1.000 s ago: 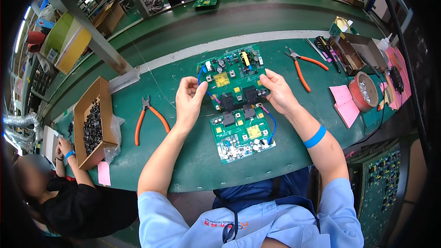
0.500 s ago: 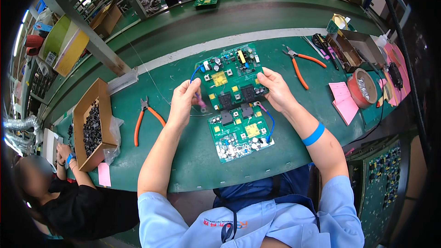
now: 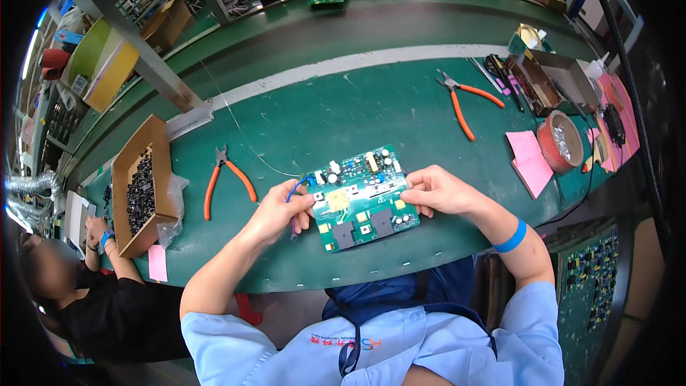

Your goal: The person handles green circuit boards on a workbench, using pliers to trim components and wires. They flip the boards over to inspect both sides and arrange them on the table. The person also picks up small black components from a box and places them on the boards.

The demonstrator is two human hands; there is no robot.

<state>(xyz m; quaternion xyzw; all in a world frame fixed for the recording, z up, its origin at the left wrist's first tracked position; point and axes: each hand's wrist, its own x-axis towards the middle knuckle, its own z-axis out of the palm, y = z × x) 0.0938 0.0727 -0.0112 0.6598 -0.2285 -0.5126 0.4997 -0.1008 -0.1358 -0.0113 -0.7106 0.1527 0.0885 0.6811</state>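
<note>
A green circuit board [image 3: 364, 200] with black relays, capacitors and yellow-taped parts is held between my two hands above the near side of the bench. My left hand [image 3: 286, 209] is closed on its left edge, thumb on top. From the upper left corner a blue wire [image 3: 295, 187] bends down past those fingers. On the right edge my right hand [image 3: 439, 191] pinches the board, thumb on top and fingers beneath. Only one board shows; whether another lies under it is hidden.
Orange-handled cutters [image 3: 227, 179] lie to the left, beside a cardboard box [image 3: 166, 182] of small black parts. More orange-handled pliers [image 3: 464, 104], pink paper [image 3: 529, 161] and a round tub [image 3: 559, 141] are at right. A co-worker [image 3: 107, 300] sits at far left.
Two boards lay end to end before; now one shows. My hands have brought the upper board down and nearer, and it covers where the lower one was.
</note>
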